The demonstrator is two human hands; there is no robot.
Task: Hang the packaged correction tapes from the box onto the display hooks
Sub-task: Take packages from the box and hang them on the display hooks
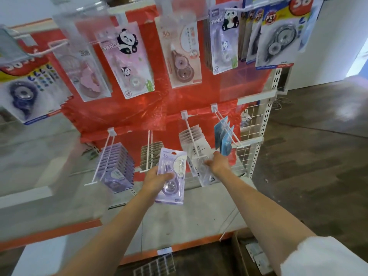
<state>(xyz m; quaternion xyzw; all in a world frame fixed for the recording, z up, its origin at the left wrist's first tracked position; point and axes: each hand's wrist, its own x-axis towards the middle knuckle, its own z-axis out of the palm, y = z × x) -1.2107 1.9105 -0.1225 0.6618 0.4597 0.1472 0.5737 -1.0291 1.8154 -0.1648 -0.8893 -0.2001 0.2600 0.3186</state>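
Observation:
My left hand (pixel 154 181) grips a purple packaged correction tape (pixel 172 175) by its lower left side, holding it upright in front of the lower row of hooks. My right hand (pixel 218 163) reaches to the white display hook (pixel 194 144) that carries pale packs, with its fingers on the front clear pack (pixel 206 172) hanging there. How tightly those fingers close is blurred. The cardboard box (pixel 242 253) sits at the bottom right, partly hidden by my right arm, with packs inside.
The lower row has a hook with purple packs (pixel 117 166), a brown-backed stack (pixel 151 154) and blue packs (pixel 224 136). Panda and other tape packs (pixel 127 58) hang on the upper row. A grey shelf (pixel 179 220) lies below. Wooden floor is at right.

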